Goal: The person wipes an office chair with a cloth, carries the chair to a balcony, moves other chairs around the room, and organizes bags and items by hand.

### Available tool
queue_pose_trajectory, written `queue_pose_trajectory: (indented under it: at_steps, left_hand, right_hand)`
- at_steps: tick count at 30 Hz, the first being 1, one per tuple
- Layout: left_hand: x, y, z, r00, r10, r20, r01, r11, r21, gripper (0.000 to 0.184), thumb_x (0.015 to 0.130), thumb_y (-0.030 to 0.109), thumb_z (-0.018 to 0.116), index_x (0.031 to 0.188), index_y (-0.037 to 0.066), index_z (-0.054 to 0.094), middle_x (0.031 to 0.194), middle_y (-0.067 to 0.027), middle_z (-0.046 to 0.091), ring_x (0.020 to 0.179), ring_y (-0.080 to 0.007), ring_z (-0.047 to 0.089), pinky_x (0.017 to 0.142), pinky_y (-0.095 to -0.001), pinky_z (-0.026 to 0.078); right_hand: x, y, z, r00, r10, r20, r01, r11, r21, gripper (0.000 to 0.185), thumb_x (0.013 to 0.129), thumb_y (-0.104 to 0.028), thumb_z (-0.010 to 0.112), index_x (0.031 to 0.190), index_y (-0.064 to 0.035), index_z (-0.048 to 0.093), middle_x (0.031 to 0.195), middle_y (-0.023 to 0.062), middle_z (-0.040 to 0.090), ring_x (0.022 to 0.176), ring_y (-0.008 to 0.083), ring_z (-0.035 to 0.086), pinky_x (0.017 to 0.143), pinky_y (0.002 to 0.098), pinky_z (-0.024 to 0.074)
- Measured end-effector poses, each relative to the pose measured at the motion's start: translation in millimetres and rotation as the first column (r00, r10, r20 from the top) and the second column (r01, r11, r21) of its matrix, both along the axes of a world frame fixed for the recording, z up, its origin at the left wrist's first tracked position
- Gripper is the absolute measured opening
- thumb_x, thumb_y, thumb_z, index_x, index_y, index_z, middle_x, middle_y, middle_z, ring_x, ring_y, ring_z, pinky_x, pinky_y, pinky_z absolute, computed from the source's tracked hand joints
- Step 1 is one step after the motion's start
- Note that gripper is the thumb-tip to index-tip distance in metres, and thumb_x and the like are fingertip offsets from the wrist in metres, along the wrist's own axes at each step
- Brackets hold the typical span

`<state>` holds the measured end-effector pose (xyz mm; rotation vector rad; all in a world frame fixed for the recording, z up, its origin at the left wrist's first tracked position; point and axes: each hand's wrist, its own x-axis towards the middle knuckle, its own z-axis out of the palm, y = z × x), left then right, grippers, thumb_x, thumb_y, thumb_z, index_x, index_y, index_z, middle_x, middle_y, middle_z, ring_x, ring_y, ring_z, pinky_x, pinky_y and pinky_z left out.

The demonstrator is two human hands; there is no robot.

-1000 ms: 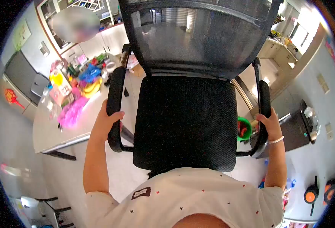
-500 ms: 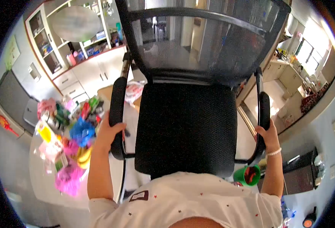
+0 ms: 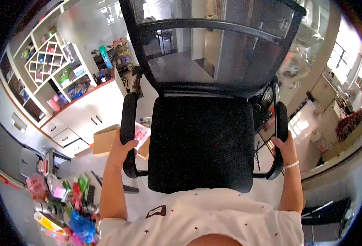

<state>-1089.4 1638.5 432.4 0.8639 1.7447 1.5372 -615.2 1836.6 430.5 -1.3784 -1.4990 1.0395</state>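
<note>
This is looking like a home: a cabinet (image 3: 84, 112) with drawers (image 3: 62, 136) and a rack (image 3: 47, 61) is standing at left, bags (image 3: 82, 226) and household goods (image 3: 76, 196) are lying heaped below it, and a kitchen (image 3: 323, 91) with a bright window (image 3: 340, 61) is showing at right.

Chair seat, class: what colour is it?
The chair seat is black, seen best in the head view.

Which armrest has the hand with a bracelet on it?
The right armrest, held by the right hand wearing a white bracelet; the left hand, on the left armrest, wears none.
</note>
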Motion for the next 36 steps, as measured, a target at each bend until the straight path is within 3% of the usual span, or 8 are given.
queue_pose_trajectory:
  at_steps: [3,6,16,19,23,28,31,36]
  left_hand:
    - [-36.0,80.0,8.0,0.997,0.066,-0.046,-0.067,0.998,-0.006,0.063,0.069,0.006,0.067,0.124,0.006,0.036,0.078,-0.0065,0.054,0.053,-0.0144,0.053,0.044,-0.0270,0.044]
    - [-58.3,135.9,19.6,0.995,0.098,-0.013,-0.099,0.994,-0.054,0.061,0.070,0.005,0.065,0.124,0.005,0.037,0.078,-0.0052,0.053,0.059,-0.0130,0.054,0.048,-0.0254,0.045]
    - [-234.4,420.5,3.1,0.990,0.110,0.089,-0.107,0.993,-0.041,0.060,0.072,0.002,0.065,0.124,0.004,0.037,0.090,-0.0063,0.056,0.072,-0.0130,0.054,0.063,-0.0252,0.047]
    - [-283.5,500.0,-15.0,0.992,0.069,-0.102,-0.063,0.996,0.062,0.060,0.071,0.002,0.064,0.124,0.005,0.036,0.088,-0.0074,0.057,0.069,-0.0138,0.055,0.061,-0.0267,0.048]
    - [-322.3,616.4,-24.7,0.996,0.037,0.076,-0.042,0.997,0.070,0.064,0.071,-0.001,0.065,0.125,0.005,0.033,0.076,-0.0049,0.054,0.057,-0.0132,0.054,0.050,-0.0276,0.047]
    - [-376.4,787.7,-37.7,0.991,0.126,0.055,-0.127,0.991,0.033,0.068,0.069,-0.001,0.067,0.127,0.005,0.032,0.076,-0.0045,0.054,0.056,-0.0135,0.053,0.049,-0.0264,0.046]
    - [-410.7,873.7,-37.4,0.982,0.184,-0.050,-0.179,0.980,0.086,0.069,0.069,0.000,0.068,0.127,0.005,0.032,0.076,-0.0045,0.054,0.056,-0.0130,0.053,0.049,-0.0259,0.045]
    - [-450.1,965.8,-15.8,0.933,0.339,-0.118,-0.339,0.940,0.023,0.067,0.067,0.000,0.070,0.125,0.005,0.036,0.073,-0.0038,0.055,0.056,-0.0126,0.054,0.051,-0.0259,0.046]
  right_hand:
    - [-35.0,108.5,2.3,0.999,0.040,0.030,-0.045,0.983,0.180,0.046,0.073,-0.007,0.068,0.112,-0.0016,0.043,0.077,0.0072,0.057,0.049,0.0134,0.052,0.042,0.0261,0.0444]
    - [-85.7,179.3,23.2,0.994,0.105,-0.020,-0.105,0.994,0.013,0.049,0.072,-0.008,0.069,0.113,-0.0015,0.043,0.079,0.0077,0.059,0.052,0.0143,0.055,0.046,0.0268,0.0460]
    - [-264.1,483.2,19.7,0.991,0.135,-0.010,-0.134,0.988,0.072,0.050,0.072,-0.005,0.069,0.115,-0.0034,0.043,0.076,0.0057,0.057,0.051,0.0132,0.053,0.046,0.0263,0.0451]
    - [-294.3,551.0,7.9,0.987,0.132,-0.086,-0.122,0.986,0.114,0.054,0.072,-0.005,0.070,0.117,-0.0037,0.041,0.077,0.0058,0.057,0.052,0.0134,0.053,0.046,0.0270,0.0456]
    - [-330.8,650.9,-15.4,0.999,0.042,0.019,-0.043,0.999,0.022,0.048,0.072,-0.005,0.070,0.111,-0.0034,0.042,0.074,0.0053,0.056,0.054,0.0139,0.054,0.048,0.0276,0.0462]
    - [-389.9,842.5,-39.7,0.991,0.079,-0.111,-0.070,0.994,0.084,0.043,0.072,0.000,0.065,0.109,0.0003,0.043,0.071,0.0068,0.057,0.053,0.0143,0.055,0.047,0.0276,0.0464]
    - [-442.6,945.2,-18.3,0.998,-0.031,-0.049,0.027,0.997,-0.069,0.047,0.070,-0.004,0.068,0.109,-0.0005,0.044,0.073,0.0074,0.057,0.054,0.0138,0.055,0.047,0.0271,0.0465]
    - [-530.6,1085.1,-22.3,0.982,0.179,-0.058,-0.183,0.981,-0.072,0.040,0.070,-0.010,0.069,0.101,-0.0027,0.046,0.075,0.0055,0.055,0.054,0.0130,0.054,0.048,0.0267,0.0477]
